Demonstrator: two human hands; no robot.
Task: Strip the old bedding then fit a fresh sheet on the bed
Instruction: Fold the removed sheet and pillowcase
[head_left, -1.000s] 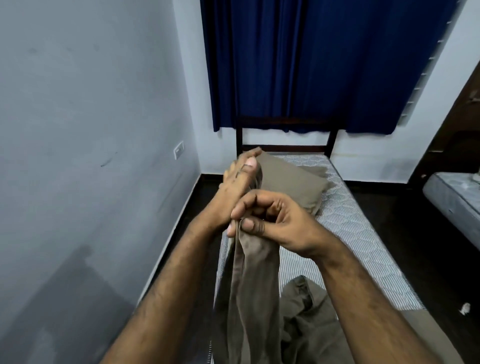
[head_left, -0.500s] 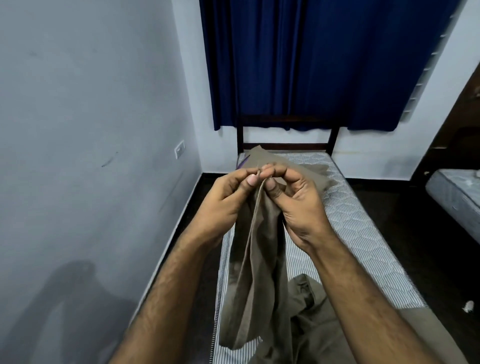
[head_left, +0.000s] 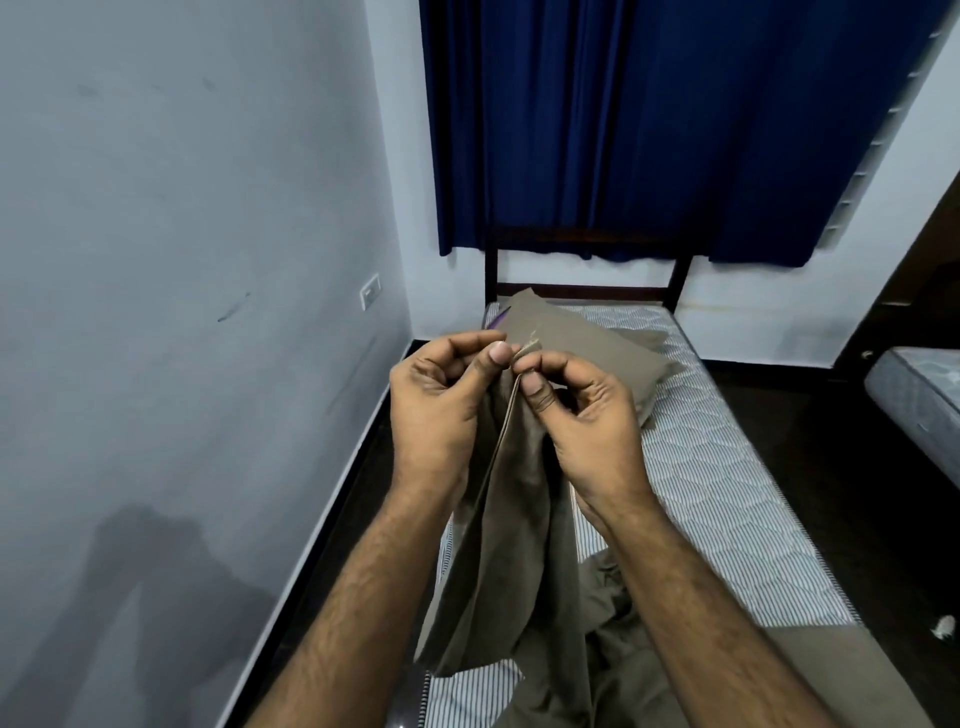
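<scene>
Head view shows both hands raised at the centre of the frame, thumbs and forefingers nipped onto the same top edge of the sheet (head_left: 511, 525). My left hand (head_left: 441, 410) has its fingers curled with the thumb pressing the hem, and my right hand (head_left: 582, 415) pinches just beside it, the two thumbs almost touching. From that pinch the sheet hangs in a long folded drape down the middle of the frame, and more of it lies bunched at the lower centre on the mattress (head_left: 727, 499). The mattress is bare and striped across the right of the frame, so I judge stripping is done and I am hunting for a corner to open out.

A pillow (head_left: 587, 338) lies at the head end, just behind my hands in the picture. The curtain (head_left: 649, 130) fills the top.

Risks as I see them: the grip is small and on a thin edge, so pulling the hands apart quickly could slip the hem from one pinch and drop the drape. I cannot tell whether this edge is a true corner; spreading from a mid-edge would lay the sheet crooked. The bunched part could snag under itself. The pillow sits where the sheet must go and may get trapped beneath.
</scene>
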